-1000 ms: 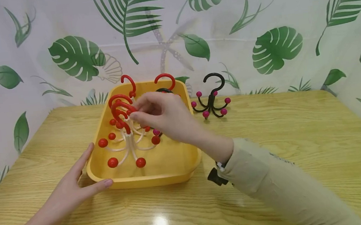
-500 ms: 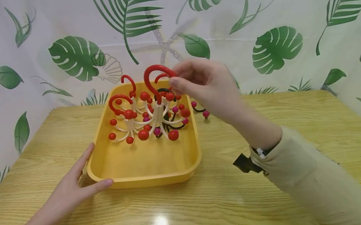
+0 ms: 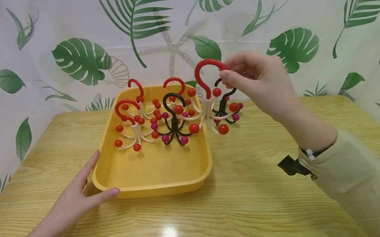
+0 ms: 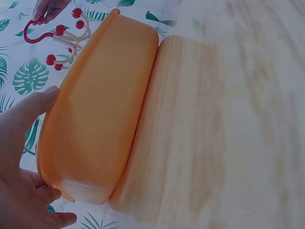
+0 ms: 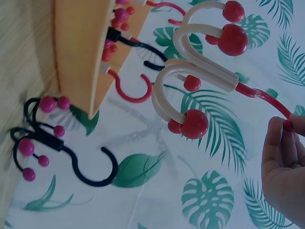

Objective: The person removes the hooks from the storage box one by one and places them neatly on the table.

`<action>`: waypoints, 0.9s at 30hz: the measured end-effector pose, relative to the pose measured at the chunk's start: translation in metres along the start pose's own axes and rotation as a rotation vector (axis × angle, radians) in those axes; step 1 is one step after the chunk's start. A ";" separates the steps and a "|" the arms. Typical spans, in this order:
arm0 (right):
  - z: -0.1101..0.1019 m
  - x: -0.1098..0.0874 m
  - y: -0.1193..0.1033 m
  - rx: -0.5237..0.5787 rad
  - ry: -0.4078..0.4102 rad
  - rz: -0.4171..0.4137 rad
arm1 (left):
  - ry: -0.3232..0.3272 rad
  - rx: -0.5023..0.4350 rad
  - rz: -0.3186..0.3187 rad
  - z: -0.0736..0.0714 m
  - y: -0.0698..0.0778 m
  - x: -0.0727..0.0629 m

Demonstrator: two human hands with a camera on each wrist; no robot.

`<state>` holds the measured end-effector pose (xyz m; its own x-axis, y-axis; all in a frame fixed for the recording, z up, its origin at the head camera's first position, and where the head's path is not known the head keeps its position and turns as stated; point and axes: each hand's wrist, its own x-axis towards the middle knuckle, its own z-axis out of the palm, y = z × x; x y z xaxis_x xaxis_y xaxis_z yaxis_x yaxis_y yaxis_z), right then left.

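Observation:
My right hand [image 3: 261, 83] pinches the red hook of a rotating claw-style hanger [image 3: 208, 110] between thumb and fingers. Its white arms end in red balls, and it hangs above the right rim of the yellow tray [image 3: 154, 173]. Thumb and fingers spread, my left hand [image 3: 74, 198] rests against the tray's near left corner. In the left wrist view its thumb lies at the orange-looking tray wall [image 4: 100, 105]. Inside the tray stand a black hanger [image 3: 174, 126] with magenta balls and several red-and-white hangers [image 3: 136, 130]. The right wrist view shows the held hanger [image 5: 207, 74] close up.
Another black hanger [image 3: 223, 107] with magenta balls stands on the wooden table [image 3: 273, 203], just right of the tray and partly behind the held one. Behind the table hangs a white cloth [image 3: 236, 31] printed with green leaves.
My right hand has lifted the red-and-white hanger from the tray's near left part and carried it rightward, over the tray's right rim. The left hand stays at the tray corner.

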<state>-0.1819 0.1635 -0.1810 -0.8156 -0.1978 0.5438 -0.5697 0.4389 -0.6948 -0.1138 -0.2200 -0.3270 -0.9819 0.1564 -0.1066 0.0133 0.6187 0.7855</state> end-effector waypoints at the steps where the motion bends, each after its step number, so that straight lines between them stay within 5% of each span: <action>1: -0.003 0.000 0.002 -0.019 0.011 0.016 | 0.000 -0.001 0.001 0.000 0.000 0.000; 17: -0.056 0.001 0.049 -0.045 0.137 0.184 | 0.006 0.004 -0.016 -0.001 0.002 -0.001; 27: -0.078 0.000 0.081 -0.162 0.154 0.302 | 0.008 -0.003 -0.014 0.000 0.002 -0.001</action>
<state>-0.2202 0.2672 -0.2002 -0.9128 0.0907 0.3983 -0.2719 0.5926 -0.7582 -0.1130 -0.2195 -0.3253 -0.9835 0.1412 -0.1127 -0.0012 0.6189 0.7855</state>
